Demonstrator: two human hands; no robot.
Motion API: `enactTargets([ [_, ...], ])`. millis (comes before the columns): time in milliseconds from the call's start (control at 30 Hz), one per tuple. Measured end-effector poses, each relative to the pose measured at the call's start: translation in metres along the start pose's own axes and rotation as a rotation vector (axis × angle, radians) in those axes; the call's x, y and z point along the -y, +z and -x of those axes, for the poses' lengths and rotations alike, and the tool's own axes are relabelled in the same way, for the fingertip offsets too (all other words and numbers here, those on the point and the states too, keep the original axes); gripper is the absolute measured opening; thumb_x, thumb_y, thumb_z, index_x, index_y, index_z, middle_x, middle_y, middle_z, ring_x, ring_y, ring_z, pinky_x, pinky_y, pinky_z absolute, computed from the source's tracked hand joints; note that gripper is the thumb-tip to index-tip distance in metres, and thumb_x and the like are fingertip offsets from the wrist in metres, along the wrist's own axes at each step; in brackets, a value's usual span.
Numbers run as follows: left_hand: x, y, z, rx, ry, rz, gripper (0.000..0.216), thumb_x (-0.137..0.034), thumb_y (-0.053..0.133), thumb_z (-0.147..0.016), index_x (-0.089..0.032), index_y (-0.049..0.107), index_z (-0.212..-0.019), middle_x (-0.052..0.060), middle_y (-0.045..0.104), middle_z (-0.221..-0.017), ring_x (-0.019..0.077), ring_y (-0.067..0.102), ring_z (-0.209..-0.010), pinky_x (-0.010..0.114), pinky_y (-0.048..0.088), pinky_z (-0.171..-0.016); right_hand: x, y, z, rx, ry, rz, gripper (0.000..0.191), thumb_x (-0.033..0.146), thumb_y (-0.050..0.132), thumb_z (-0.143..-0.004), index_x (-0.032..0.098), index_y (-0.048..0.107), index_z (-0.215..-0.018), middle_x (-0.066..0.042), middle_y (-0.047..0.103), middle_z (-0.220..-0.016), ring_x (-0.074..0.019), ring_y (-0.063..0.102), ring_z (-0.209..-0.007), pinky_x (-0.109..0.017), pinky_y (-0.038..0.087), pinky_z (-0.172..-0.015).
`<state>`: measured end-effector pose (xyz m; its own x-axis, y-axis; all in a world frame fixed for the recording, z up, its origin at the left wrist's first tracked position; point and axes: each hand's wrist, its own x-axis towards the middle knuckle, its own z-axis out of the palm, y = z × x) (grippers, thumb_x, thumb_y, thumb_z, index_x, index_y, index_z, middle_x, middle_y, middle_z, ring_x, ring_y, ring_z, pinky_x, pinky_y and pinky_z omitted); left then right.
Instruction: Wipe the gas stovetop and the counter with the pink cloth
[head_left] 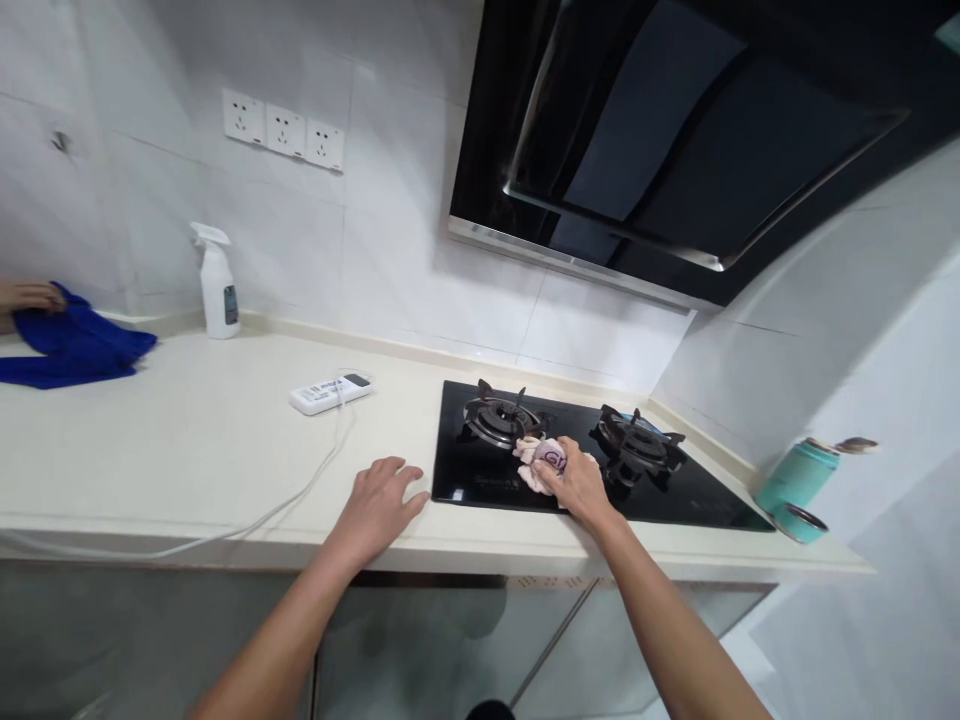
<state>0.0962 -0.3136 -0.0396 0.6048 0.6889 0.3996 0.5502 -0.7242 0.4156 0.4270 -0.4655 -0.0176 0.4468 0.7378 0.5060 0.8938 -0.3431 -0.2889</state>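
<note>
My right hand (579, 487) is closed on a crumpled pale pink cloth (536, 465) with dark lettering. It presses the cloth on the black glass gas stove (480, 478), between the left burner (501, 421) and the right burner (639, 442). My left hand (381, 505) lies on the cream countertop (225, 430) just left of the stove, holding nothing, its fingers apart. Part of the cloth is hidden under my right hand.
A white power strip (330, 394) with a trailing cable lies left of the stove. Behind it stands a white spray bottle (218, 290). At far left, another person's hand (30, 296) holds a blue cloth (79, 340). Teal containers (799, 475) stand at right, below a black range hood (637, 130).
</note>
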Motion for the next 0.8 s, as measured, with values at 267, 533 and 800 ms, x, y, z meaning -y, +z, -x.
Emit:
enactTargets([
  [267, -0.001, 0.002, 0.0, 0.008, 0.013, -0.036, 0.039, -0.039, 0.046, -0.098, -0.024, 0.07, -0.124, 0.016, 0.064, -0.135, 0.0347, 0.054, -0.134, 0.054, 0.043, -0.111, 0.091, 0.009, 0.02, 0.085, -0.168, -0.046, 0.038, 0.054, 0.064, -0.092, 0.025, 0.065, -0.117, -0.005, 0.073, -0.107, -0.0257, 0.063, -0.1, -0.035, 0.039, -0.086],
  [533, 0.003, 0.0, -0.004, 0.028, 0.02, -0.078, 0.047, -0.028, 0.029, -0.101, -0.022, 0.066, -0.13, 0.015, 0.066, -0.135, 0.0324, 0.057, -0.13, 0.054, 0.046, -0.108, 0.186, 0.047, -0.015, 0.203, -0.168, -0.009, 0.05, 0.056, 0.063, -0.095, 0.025, 0.058, -0.134, -0.011, 0.064, -0.134, -0.0316, 0.057, -0.12, -0.044, 0.038, -0.099],
  [800, 0.01, -0.002, -0.013, 0.043, -0.007, -0.092, 0.046, -0.033, 0.031, -0.098, -0.023, 0.07, -0.12, 0.014, 0.068, -0.135, 0.0345, 0.06, -0.129, 0.056, 0.049, -0.107, 0.147, 0.037, 0.026, 0.089, -0.339, -0.131, 0.049, 0.055, 0.069, -0.091, 0.025, 0.058, -0.129, -0.005, 0.068, -0.122, -0.0252, 0.058, -0.115, -0.039, 0.036, -0.102],
])
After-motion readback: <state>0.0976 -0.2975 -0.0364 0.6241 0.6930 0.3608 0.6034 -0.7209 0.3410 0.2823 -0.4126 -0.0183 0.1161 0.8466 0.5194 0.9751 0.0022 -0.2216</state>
